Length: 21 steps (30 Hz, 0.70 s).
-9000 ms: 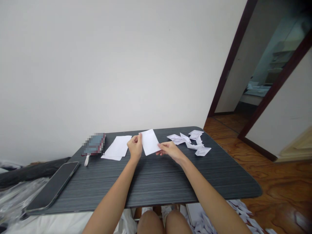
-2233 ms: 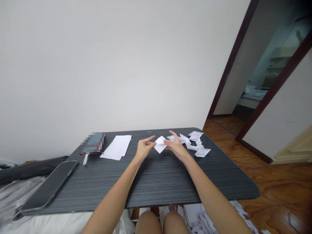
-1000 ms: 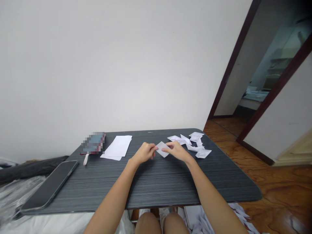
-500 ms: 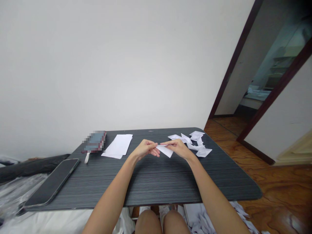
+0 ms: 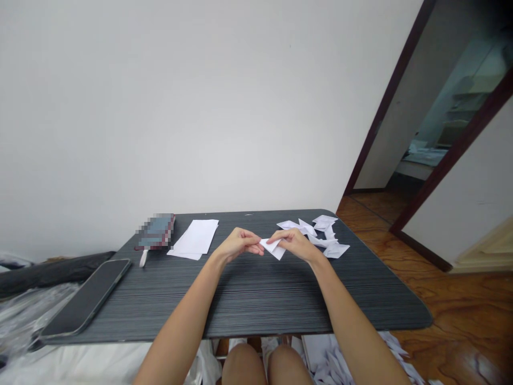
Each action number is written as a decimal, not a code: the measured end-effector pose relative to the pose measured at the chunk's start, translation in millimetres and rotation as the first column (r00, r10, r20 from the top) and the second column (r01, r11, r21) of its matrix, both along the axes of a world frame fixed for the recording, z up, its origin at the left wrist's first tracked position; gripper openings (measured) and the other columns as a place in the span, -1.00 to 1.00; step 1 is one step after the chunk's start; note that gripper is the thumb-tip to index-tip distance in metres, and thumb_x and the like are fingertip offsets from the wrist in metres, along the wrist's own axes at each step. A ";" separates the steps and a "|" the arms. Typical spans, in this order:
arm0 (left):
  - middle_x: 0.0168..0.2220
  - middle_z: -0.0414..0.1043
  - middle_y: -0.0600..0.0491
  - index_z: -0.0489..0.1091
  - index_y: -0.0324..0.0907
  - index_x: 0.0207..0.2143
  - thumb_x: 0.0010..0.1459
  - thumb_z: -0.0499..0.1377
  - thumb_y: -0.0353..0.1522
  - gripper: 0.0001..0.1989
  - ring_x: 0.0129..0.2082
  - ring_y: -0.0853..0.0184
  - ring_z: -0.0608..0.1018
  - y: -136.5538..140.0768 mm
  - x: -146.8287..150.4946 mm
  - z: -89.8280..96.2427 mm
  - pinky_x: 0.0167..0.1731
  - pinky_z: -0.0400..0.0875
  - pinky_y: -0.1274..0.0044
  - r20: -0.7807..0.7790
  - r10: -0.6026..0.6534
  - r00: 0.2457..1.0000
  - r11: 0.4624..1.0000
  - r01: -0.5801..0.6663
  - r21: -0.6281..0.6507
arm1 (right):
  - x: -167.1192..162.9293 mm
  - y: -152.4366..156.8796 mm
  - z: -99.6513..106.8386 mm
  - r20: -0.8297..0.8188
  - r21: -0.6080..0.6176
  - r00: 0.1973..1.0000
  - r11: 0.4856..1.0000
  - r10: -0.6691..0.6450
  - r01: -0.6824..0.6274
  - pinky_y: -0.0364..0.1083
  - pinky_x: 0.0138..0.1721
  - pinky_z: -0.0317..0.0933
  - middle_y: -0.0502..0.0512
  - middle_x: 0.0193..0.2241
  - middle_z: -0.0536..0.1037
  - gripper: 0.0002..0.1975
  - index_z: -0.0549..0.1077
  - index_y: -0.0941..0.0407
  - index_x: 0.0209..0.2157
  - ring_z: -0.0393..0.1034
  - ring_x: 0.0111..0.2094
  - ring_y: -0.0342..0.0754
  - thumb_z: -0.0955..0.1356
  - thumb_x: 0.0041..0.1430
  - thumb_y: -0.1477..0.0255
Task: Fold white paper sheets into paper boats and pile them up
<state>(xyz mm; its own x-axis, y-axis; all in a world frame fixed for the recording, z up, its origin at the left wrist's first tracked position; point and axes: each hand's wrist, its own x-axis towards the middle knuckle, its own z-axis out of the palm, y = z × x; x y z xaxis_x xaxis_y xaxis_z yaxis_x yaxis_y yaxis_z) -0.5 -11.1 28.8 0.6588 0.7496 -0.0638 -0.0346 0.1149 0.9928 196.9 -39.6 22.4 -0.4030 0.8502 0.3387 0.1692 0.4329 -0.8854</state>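
Between my two hands, above the middle of the table, is a small folded piece of white paper [image 5: 274,249] with a point facing down toward me. My left hand [image 5: 239,245] pinches its left corner between thumb and fingers. On the other side my right hand [image 5: 294,243] grips the paper's right part, its fingers bent over the upper edge. Just beyond my right hand lie several folded white paper pieces [image 5: 335,250] in a loose cluster. A small stack of flat white paper sheets [image 5: 196,237] rests to the left of my left hand.
The dark table [image 5: 256,310] stands against a white wall. A phone [image 5: 88,297] lies at its left front edge, and a pixelated dark red-edged object [image 5: 156,232] with a white tab sits at the back left. Under the table is a heap of folded papers [image 5: 331,358].
The upper edge of the paper has been folded, and a flap now shows on its face. The right fingers have bent over that edge; both hands stay nearly in place.
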 end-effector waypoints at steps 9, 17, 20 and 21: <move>-0.63 0.43 -0.06 0.38 -0.41 -0.54 -0.13 0.20 -0.28 -0.71 -0.66 0.40 0.47 -3.3 7.4 0.6 -0.67 0.31 0.64 -0.080 0.071 0.994 0.992 -0.062 0.113 | 0.2 -0.9 0.2 0.063 0.033 0.997 0.999 0.041 -0.043 -0.17 -0.39 0.14 0.07 -0.44 0.46 -0.81 0.51 0.15 -0.38 0.31 -0.41 -0.14 0.28 -0.05 0.49; -0.64 0.43 -0.06 0.36 -0.40 -0.53 -0.14 0.20 -0.27 -0.71 -0.67 0.36 0.47 -5.7 9.3 2.0 -0.66 0.35 0.59 -0.078 0.083 0.994 0.977 -0.066 0.201 | 1.3 -0.2 -1.8 0.048 -0.064 0.998 0.997 0.037 -0.034 -0.15 -0.37 0.16 0.07 -0.42 0.49 -0.77 0.47 0.16 -0.29 0.33 -0.40 -0.12 0.28 -0.04 0.46; -0.64 0.43 -0.05 0.35 -0.39 -0.53 -0.11 0.18 -0.27 -0.72 -0.67 0.37 0.47 -7.8 10.8 1.2 -0.66 0.35 0.60 -0.079 0.107 0.991 0.956 -0.080 0.283 | -0.1 2.4 -5.7 0.034 -0.092 0.999 0.995 -0.040 0.043 -0.15 -0.43 0.17 0.05 -0.47 0.49 -0.66 0.39 0.16 -0.18 0.33 -0.45 -0.13 0.31 -0.07 0.41; -0.63 0.43 -0.05 0.35 -0.38 -0.52 -0.09 0.16 -0.27 -0.72 -0.66 0.37 0.48 -8.4 11.2 0.7 -0.65 0.35 0.60 -0.083 0.104 0.991 0.946 -0.073 0.315 | -0.5 3.6 -7.2 0.044 -0.082 0.996 0.994 -0.075 0.078 -0.15 -0.43 0.16 0.05 -0.48 0.49 -0.67 0.41 0.17 -0.21 0.32 -0.46 -0.12 0.32 -0.09 0.40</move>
